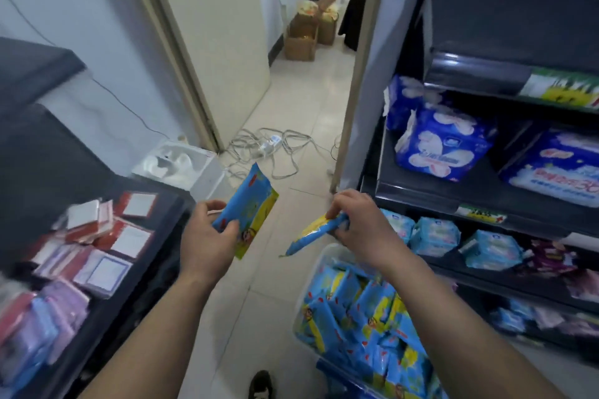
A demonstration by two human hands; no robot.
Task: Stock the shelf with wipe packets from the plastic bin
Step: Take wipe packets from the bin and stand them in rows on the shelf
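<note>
glossy flat packet [248, 209], left hand [207, 232]

Open aisle floor [291, 113] between shelves [453, 191], cables [275, 146] ahead.

The clear plastic bin [319, 261] of blue-and-yellow wipe packets is running off the bottom edge, its far side hiding under the right forearm. The right hand [358, 223] is covering the end of its blue-and-yellow packet [312, 232], seen edge-on, print unreadable. Motion is smearing the red, white and purple packs [87, 246] on the dark left shelf [155, 269]. The person bending over cardboard boxes [306, 32] in the corridor is getting cropped by the top edge.
</note>
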